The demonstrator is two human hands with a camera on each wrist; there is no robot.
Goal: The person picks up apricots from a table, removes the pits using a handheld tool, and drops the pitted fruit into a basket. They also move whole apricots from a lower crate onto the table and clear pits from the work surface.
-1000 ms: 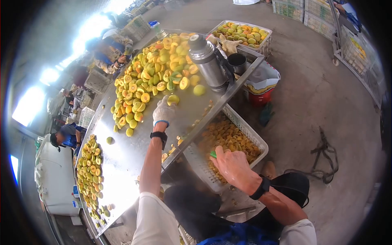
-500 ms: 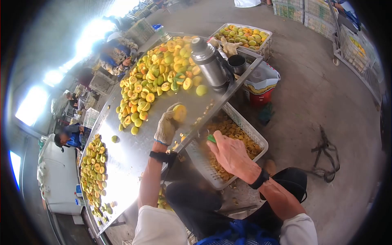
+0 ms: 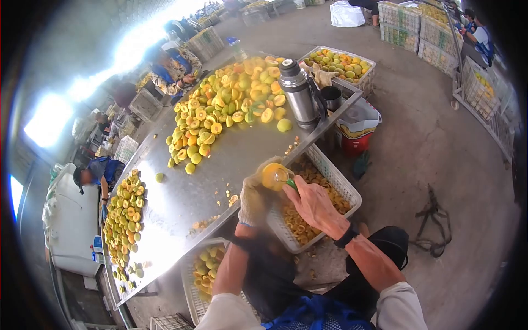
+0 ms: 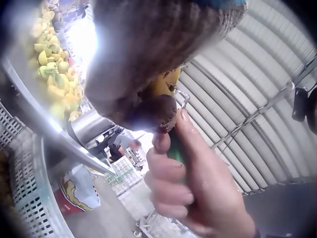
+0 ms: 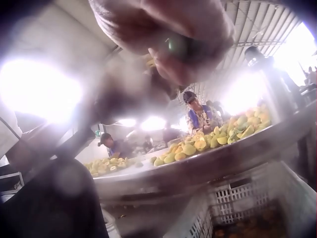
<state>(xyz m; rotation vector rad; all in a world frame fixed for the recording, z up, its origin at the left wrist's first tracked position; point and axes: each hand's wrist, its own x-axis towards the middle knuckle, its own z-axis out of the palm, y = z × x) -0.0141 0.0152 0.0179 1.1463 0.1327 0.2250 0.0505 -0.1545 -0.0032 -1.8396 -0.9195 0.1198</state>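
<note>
A cut peach (image 3: pixel 273 177) is held between the gloved left grip (image 3: pixel 253 195) and the bare right grip (image 3: pixel 314 204).
The peach is clasped by the left grip; a green-handled tool (image 3: pixel 292 184) is grasped by the right grip, its metal tip set at the fruit. Below the right grip, scraps are held in a white plastic crate (image 3: pixel 336 174). Ahead of the left grip, a peach heap (image 3: pixel 217 107) is spread on the metal desk (image 3: pixel 236 151), with a steel thermos (image 3: pixel 300 98) stood beside it.
</note>
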